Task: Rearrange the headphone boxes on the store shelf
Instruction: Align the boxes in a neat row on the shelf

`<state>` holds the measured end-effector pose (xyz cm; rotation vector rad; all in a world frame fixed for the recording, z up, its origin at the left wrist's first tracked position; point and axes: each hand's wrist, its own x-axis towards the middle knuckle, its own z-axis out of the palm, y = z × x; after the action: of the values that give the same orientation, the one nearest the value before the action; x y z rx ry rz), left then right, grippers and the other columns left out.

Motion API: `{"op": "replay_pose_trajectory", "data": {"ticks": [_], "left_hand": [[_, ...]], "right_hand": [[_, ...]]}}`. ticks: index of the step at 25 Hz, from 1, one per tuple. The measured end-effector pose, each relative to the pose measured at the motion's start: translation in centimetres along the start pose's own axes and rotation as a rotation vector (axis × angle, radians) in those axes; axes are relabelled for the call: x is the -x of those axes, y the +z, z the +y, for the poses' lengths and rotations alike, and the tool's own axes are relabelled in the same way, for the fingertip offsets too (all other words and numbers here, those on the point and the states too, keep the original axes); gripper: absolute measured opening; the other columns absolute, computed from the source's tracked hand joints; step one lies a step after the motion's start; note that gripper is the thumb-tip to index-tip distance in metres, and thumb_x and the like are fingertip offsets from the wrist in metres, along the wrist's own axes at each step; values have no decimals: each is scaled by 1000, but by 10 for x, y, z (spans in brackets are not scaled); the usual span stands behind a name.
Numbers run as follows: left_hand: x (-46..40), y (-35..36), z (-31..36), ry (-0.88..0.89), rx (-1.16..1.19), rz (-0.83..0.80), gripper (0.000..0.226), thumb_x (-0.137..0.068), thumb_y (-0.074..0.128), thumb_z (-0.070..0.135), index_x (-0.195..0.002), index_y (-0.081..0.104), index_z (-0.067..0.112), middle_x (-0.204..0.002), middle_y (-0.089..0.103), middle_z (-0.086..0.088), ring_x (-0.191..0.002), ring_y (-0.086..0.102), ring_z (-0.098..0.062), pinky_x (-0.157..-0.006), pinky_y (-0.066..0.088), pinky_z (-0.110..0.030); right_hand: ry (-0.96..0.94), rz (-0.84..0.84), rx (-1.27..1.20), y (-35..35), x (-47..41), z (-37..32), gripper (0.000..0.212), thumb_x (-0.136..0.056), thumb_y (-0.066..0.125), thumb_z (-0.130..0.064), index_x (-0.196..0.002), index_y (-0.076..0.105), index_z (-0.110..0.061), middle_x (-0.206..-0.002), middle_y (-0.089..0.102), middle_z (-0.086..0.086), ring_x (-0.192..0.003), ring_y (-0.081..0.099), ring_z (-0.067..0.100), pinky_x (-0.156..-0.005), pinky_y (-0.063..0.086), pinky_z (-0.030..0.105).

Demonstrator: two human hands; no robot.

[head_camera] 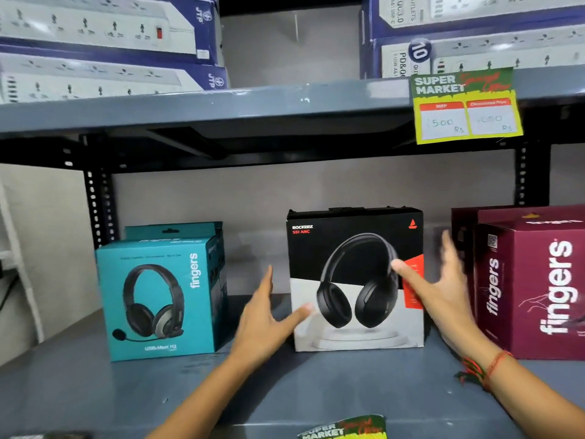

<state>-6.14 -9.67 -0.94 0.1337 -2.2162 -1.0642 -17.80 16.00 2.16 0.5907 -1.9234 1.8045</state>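
Observation:
A black-and-white headphone box stands upright in the middle of the grey shelf. My left hand is spread open at its left edge, thumb touching the lower front corner. Just off the box's right edge, my right hand is open too, its thumb lying over the front face. Neither hand grips the box. A teal headset box stands to the left, with a second teal box behind it. Maroon boxes stand at the right.
The upper shelf carries blue-and-white power-strip boxes on both sides and a green-yellow price tag. Another price tag hangs at the front edge. A perforated black upright stands behind the teal boxes.

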Motion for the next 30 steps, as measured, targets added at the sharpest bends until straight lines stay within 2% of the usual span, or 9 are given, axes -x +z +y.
{"op": "replay_pose_trajectory", "data": {"ticks": [2, 5, 8, 12, 14, 16, 20, 23, 30], "left_hand": [[11, -30, 0, 199, -85, 277, 104, -75, 69, 71, -160, 18, 38, -167, 23, 15, -152, 27, -8, -119, 27, -31], [17, -90, -18, 332, -269, 581, 112, -76, 70, 64, -162, 9, 27, -172, 3, 8, -157, 5, -4, -125, 10, -25], [20, -152, -60, 148, -270, 731, 139, -61, 73, 74, -162, -5, 20, -172, -6, 2, -158, -6, -8, -125, -1, -23], [24, -202, -100, -199, 24, 443, 147, -51, 99, 45, -161, 4, 21, -163, 28, 0, -143, 39, -10, -117, 30, -28], [20, -216, -120, -268, 157, 170, 143, -36, 102, 47, -153, 24, 24, -146, 49, 3, -109, 62, 6, -97, 46, -14], [12, -226, -141, -323, 179, 5, 141, -28, 101, 54, -148, 32, 26, -139, 62, 2, -106, 67, 4, -92, 52, -19], [-1, -231, -154, -372, 222, -177, 93, -59, 99, 32, -138, 51, 25, -121, 77, 5, -109, 74, -12, -94, 57, -30], [-6, -230, -155, -352, 217, -224, 85, -59, 97, 34, -135, 58, 22, -121, 77, 4, -111, 73, -16, -102, 55, -40], [-8, -224, -145, -345, 242, -245, 59, -74, 86, 14, -128, 62, 18, -112, 80, 8, -103, 76, -12, -79, 61, -23]], "right_hand": [[-291, 127, 1, 19, 21, -26, 106, -71, 76, -54, -157, 19, -31, -160, 21, -20, -150, 22, 7, -122, 22, 41], [-651, -18, -14, 73, 52, -64, 92, -77, 72, -43, -154, 26, -23, -162, 29, -8, -150, 27, 12, -122, 25, 36], [-586, -374, 43, 143, 69, -84, 94, -78, 71, -49, -155, 21, -30, -165, 21, -11, -151, 17, 0, -122, 17, 22], [-104, -870, 178, 226, 61, -76, 130, -71, 79, -56, -157, -13, -29, -168, -9, -10, -153, -1, 7, -121, 9, 27], [64, -1000, 154, 255, 53, -61, 142, -64, 86, -54, -156, -19, -26, -168, -2, -6, -154, 7, 12, -121, 14, 28], [142, -1077, 50, 276, 51, -47, 147, -56, 92, -51, -157, -14, -30, -163, 24, -11, -147, 31, 11, -120, 28, 33], [161, -1110, -69, 294, 54, -39, 114, -66, 91, -33, -153, 18, -34, -143, 55, -11, -127, 55, 5, -109, 47, 34], [188, -1046, -106, 299, 55, -36, 108, -67, 90, -33, -151, 22, -33, -138, 61, -9, -123, 59, 6, -105, 50, 32], [247, -1008, -129, 290, 64, -37, 81, -77, 84, -27, -142, 38, -33, -133, 65, -9, -119, 62, 6, -92, 53, 19]]}}
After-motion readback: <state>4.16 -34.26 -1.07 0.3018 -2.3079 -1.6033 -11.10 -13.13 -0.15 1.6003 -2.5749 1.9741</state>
